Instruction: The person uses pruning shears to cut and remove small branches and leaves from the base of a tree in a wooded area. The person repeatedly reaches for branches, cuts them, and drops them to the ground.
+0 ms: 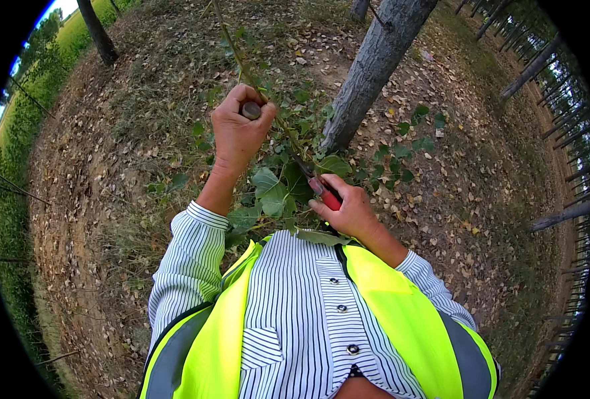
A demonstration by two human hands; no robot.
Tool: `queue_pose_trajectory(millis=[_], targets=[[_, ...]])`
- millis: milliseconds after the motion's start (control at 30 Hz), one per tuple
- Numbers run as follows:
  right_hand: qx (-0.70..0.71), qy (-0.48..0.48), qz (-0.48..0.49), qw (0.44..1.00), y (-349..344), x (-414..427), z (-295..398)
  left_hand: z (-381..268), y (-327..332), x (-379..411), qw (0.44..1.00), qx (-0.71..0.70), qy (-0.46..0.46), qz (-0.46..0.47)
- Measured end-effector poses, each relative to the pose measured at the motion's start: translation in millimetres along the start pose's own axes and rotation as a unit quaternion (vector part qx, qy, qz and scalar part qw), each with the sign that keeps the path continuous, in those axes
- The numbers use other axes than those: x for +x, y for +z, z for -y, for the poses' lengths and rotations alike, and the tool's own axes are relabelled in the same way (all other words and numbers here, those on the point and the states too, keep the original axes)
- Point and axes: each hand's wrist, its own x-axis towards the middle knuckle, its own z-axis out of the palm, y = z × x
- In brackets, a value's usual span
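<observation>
In my right hand [352,207] is a pair of pruning shears [325,194] with red handles, its dark blades against a leafy shoot in front of my chest. My left hand [242,122] is closed around a green branch [235,50] and a thick rod-like piece [251,110], whose round end faces up; whether it is wood or a tool handle I cannot tell. Broad green leaves [273,194] hang between my hands and partly hide the cut area. The branch runs from the top of the view down towards the blades.
A grey tree trunk [369,75] rises just beyond my hands, leaning right in the view. Another trunk [96,32] stands at the upper left. Dry leaves cover the ground [454,184]; rows of trees line the right side, green growth [13,224] the left.
</observation>
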Motion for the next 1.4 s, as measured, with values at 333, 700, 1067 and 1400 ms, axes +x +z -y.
queue_pose_trajectory(millis=[333, 700, 1067, 1400], targets=[[-0.213, -0.108, -0.120, 0.964, -27, -2, -2, 6, -21, 12, 0.999, 0.028, 0.010, -0.012], [-0.188, -0.070, -0.031, 0.979, -21, 5, -10, 1, -20, 9, 1.000, 0.005, -0.006, -0.028], [-0.141, -0.078, 0.034, 0.986, -24, 11, -4, 2, -22, 13, 1.000, 0.014, 0.005, -0.027], [-0.084, -0.060, 0.013, 0.995, -11, 8, -15, 10, -33, 16, 0.999, -0.013, 0.005, -0.034]])
